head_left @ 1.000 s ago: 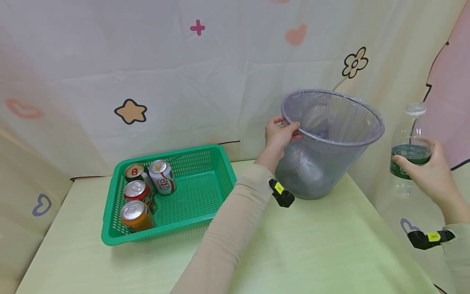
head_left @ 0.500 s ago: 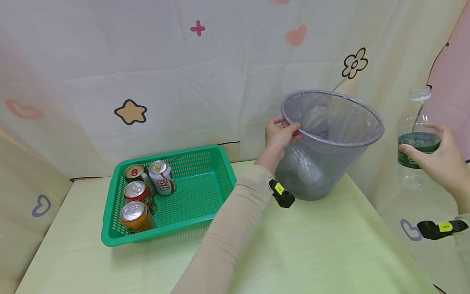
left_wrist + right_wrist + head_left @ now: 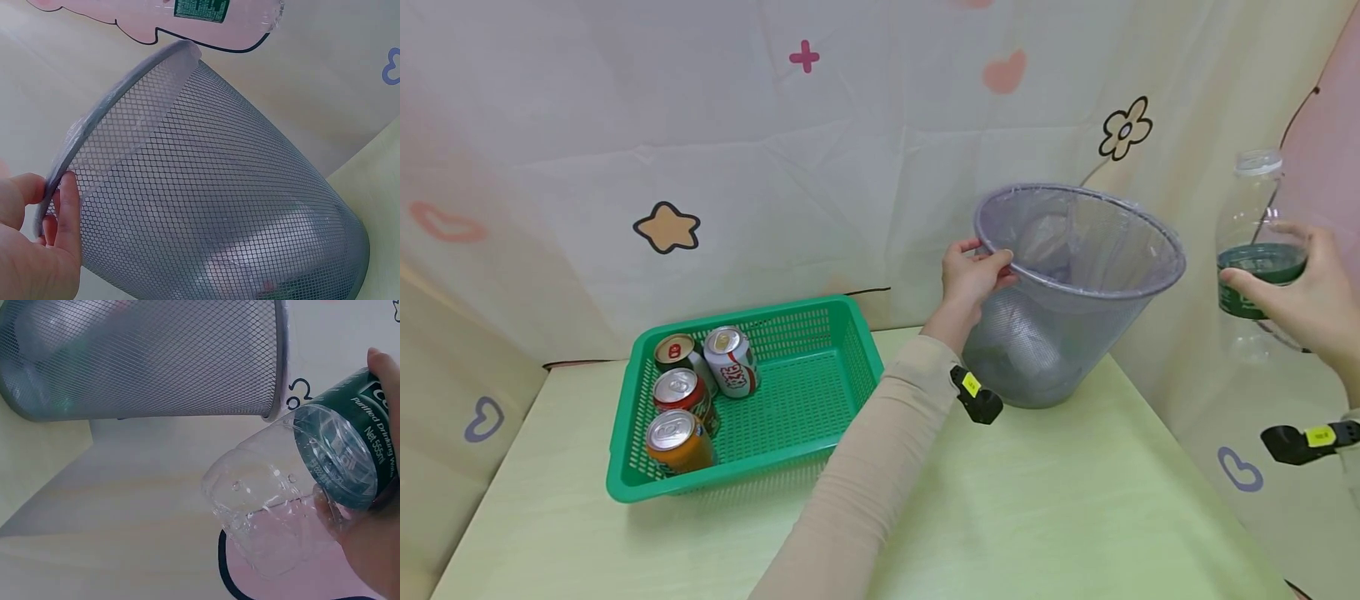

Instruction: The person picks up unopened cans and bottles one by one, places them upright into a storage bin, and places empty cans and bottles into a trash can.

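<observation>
My left hand [image 3: 970,279] pinches the near left rim of a grey mesh wastebasket [image 3: 1037,350], thumb outside and fingers on the mesh. The bin is lined with a clear plastic bag [image 3: 1075,237] and leans to the right. Through its mesh in the left wrist view, something pale and something green show blurred. Off to the right of the bin, my right hand [image 3: 1311,292] grips a clear plastic water bottle [image 3: 1251,200] round its green label [image 3: 350,437]. It is upright in the head view, its neck without a visible cap, and no liquid shows inside.
A green plastic basket [image 3: 790,454] stands on the left of the pale green table [image 3: 1000,508]. Several drink cans, among them an orange can [image 3: 681,442] and a white can [image 3: 732,360], stand at its left end. A patterned curtain [image 3: 820,192] hangs behind.
My right hand has carried the bottle upward and a little to the right. The left hand, the bin and the basket have stayed in place.
</observation>
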Demonstrator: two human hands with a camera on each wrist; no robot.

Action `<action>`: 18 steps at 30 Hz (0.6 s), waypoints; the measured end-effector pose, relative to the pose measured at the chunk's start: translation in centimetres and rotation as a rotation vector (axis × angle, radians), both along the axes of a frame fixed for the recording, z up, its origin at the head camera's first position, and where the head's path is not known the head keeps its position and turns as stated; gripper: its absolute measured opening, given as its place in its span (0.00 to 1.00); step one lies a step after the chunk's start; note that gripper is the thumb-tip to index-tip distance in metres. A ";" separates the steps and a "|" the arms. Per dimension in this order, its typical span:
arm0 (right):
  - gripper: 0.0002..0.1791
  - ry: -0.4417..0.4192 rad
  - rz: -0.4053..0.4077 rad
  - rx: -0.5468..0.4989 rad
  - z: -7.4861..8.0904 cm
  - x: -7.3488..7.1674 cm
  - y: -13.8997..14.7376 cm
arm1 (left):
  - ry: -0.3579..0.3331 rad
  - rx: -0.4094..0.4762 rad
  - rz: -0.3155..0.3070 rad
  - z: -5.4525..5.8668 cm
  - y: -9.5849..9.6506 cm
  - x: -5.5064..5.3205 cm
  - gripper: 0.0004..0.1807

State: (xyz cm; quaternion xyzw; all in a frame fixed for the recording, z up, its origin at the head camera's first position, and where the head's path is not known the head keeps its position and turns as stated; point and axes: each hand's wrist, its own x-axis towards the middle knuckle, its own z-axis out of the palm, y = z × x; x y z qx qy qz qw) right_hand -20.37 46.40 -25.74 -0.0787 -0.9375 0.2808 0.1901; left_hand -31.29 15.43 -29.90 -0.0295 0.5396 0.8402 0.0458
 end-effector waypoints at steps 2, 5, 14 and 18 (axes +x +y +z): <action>0.43 -0.002 -0.003 0.011 0.3 -0.2 -0.1 | 0.003 0.003 0.002 0.0 0.0 0.0 0.21; 0.43 -0.002 0.000 0.021 0.8 -0.3 -0.3 | 0.001 0.000 0.003 0.1 0.0 0.1 0.21; 0.46 -0.049 -0.032 0.044 2.2 -1.0 -0.4 | -0.005 -0.021 0.010 0.1 0.0 0.2 0.21; 0.48 -0.053 -0.022 0.063 2.7 -1.6 -0.2 | -0.003 -0.025 0.007 0.1 -0.1 0.3 0.21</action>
